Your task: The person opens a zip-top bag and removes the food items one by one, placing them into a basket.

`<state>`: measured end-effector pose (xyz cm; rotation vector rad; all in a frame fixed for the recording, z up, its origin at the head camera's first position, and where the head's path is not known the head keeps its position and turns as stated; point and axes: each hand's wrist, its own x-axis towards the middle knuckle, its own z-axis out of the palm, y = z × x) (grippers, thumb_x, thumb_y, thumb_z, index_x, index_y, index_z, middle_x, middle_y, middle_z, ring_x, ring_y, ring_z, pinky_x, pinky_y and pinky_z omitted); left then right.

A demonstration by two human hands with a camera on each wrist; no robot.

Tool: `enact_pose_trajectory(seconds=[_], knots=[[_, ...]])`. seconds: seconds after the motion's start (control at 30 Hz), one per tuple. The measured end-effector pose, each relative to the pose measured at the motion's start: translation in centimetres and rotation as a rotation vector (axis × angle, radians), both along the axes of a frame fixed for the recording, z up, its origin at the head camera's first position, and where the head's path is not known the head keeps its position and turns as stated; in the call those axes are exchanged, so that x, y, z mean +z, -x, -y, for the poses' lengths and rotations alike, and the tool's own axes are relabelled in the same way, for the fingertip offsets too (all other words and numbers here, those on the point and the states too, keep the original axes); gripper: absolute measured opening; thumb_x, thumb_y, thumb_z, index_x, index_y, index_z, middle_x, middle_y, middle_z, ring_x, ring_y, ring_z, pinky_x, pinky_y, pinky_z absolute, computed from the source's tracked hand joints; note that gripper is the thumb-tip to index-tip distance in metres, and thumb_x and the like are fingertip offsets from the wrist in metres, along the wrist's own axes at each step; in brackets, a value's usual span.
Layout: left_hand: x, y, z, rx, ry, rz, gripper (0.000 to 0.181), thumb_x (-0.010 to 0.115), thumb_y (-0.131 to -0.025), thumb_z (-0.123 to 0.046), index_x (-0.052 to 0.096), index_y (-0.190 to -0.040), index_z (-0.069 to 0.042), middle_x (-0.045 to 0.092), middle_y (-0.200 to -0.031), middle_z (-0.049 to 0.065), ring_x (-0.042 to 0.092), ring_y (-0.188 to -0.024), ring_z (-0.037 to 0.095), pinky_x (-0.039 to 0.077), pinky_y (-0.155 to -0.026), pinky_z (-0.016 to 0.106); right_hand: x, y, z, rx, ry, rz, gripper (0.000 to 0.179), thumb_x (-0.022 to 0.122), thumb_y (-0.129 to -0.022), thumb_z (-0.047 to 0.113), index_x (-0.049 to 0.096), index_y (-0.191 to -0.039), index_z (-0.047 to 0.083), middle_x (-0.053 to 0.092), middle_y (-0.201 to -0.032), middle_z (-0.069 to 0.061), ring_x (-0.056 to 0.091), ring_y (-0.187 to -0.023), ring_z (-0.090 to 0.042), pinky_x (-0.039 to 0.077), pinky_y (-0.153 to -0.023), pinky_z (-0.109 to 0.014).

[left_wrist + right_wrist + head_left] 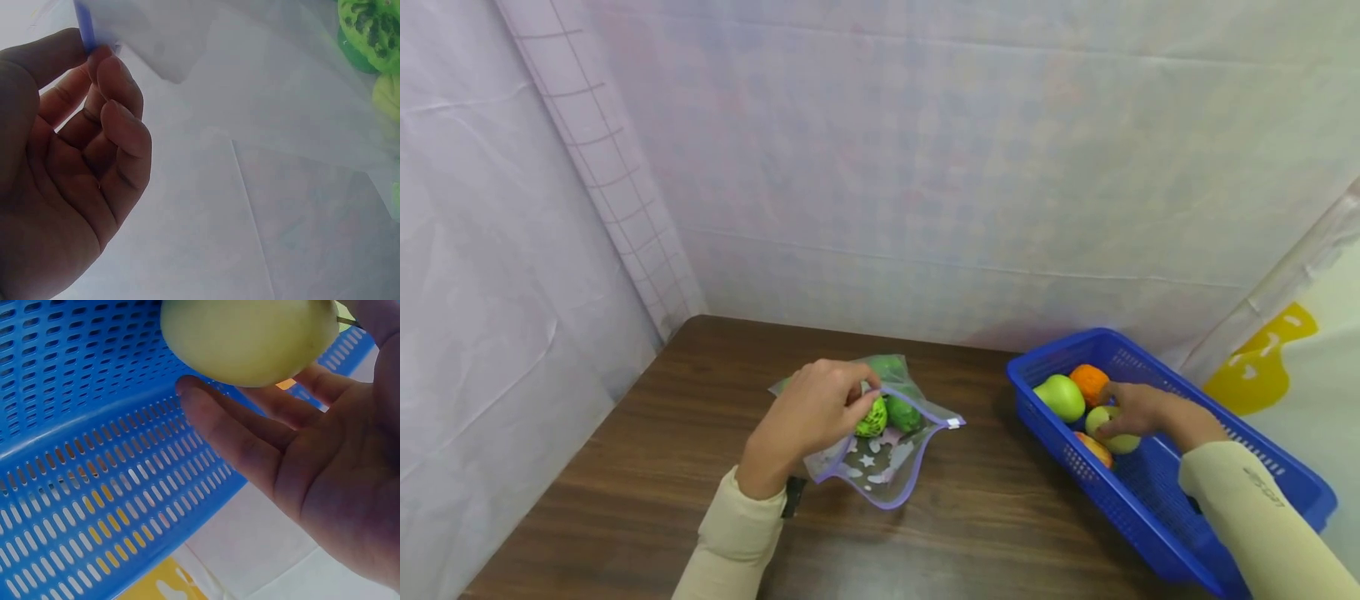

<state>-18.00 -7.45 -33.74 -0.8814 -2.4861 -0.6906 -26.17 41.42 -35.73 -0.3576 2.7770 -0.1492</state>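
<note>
My left hand [808, 412] pinches the purple edge of a clear zip bag [917, 458] between thumb and forefinger, and the bag's mouth gapes towards me. Inside it lie a bright green bumpy fruit [872, 418] and a darker green one [904, 413]; the hand partly hides the bag. Over in the blue basket [1101, 487], my right hand [1138, 408] holds a pale yellow-green pear [250, 340], fingers along one side and thumb by the stem. Around that pear sit a green fruit [1060, 397], an orange [1088, 383] and an orange-red fruit [1094, 450].
The perforated basket stands at the right side of the brown wooden table [647, 467]. White sheeting [925, 167] hangs behind the table and on both sides. A yellow printed shape [1255, 375] marks the sheet at right.
</note>
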Motion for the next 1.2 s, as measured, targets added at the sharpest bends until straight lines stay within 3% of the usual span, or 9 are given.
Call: enact_pose_trajectory(seconds=[0.23, 0.5, 0.73, 0.83, 1.0, 1.2], knots=[[0.0, 0.2, 0.1, 0.001, -0.001, -0.031, 0.006, 0.072, -0.091, -0.014, 0.076, -0.095, -0.011, 0.048, -0.057, -0.01, 0.035, -0.049, -0.001, 0.028, -0.044, 0.018, 0.2, -0.3, 0.2, 0.001, 0.017, -0.006, 0.079, 0.079, -0.081, 0.048, 0.054, -0.13, -0.009, 0.06, -0.123, -0.033, 0.058, -0.108, -0.048, 0.046, -0.091, -0.064], [0.1, 0.1, 0.0, 0.007, 0.0, -0.015, 0.007, 0.072, -0.091, -0.015, 0.076, -0.096, -0.011, 0.047, -0.057, -0.011, 0.035, -0.049, 0.0, 0.027, -0.044, 0.018, 0.8, -0.5, 0.3, 0.014, 0.011, -0.015, 0.085, 0.08, -0.08, 0.05, 0.051, -0.134, -0.009, 0.058, -0.126, -0.036, 0.058, -0.112, -0.05, 0.047, -0.091, -0.064], [0.0, 0.2, -0.1, 0.005, 0.005, -0.018, 0.008, 0.072, -0.091, -0.015, 0.076, -0.096, -0.011, 0.047, -0.057, -0.011, 0.035, -0.049, -0.001, 0.027, -0.044, 0.018, 3.5, -1.6, 2.2, 0.077, -0.036, -0.116, 0.089, 0.08, -0.08, 0.051, 0.049, -0.136, -0.011, 0.056, -0.131, -0.037, 0.053, -0.119, -0.056, 0.044, -0.096, -0.067], [0.0, 0.2, -0.1, 0.008, 0.003, -0.027, 0.007, 0.073, -0.091, -0.015, 0.076, -0.096, -0.011, 0.047, -0.057, -0.011, 0.035, -0.05, 0.0, 0.028, -0.044, 0.018, 5.0, -2.4, 3.8, 0.107, -0.063, -0.196, 0.081, 0.082, -0.079, 0.047, 0.054, -0.13, -0.008, 0.059, -0.126, -0.033, 0.057, -0.115, -0.052, 0.047, -0.094, -0.064], [0.1, 0.2, 0.0, 0.007, 0.004, -0.029, 0.007, 0.072, -0.091, -0.015, 0.076, -0.096, -0.011, 0.046, -0.057, -0.011, 0.035, -0.05, 0.0, 0.027, -0.044, 0.018, 7.5, -4.9, 7.7, 0.11, -0.07, -0.294, 0.068, 0.076, -0.087, 0.042, 0.054, -0.132, -0.003, 0.059, -0.125, -0.03, 0.061, -0.107, -0.045, 0.05, -0.087, -0.061], [0.1, 0.2, -0.1, 0.004, 0.003, -0.038, 0.007, 0.072, -0.091, -0.015, 0.076, -0.096, -0.012, 0.047, -0.057, -0.011, 0.035, -0.05, 0.0, 0.028, -0.045, 0.018, 9.9, -8.2, 12.7, 0.173, -0.029, -0.362, 0.064, 0.07, -0.093, 0.043, 0.051, -0.14, 0.004, 0.056, -0.137, -0.026, 0.059, -0.118, -0.045, 0.048, -0.096, -0.062]])
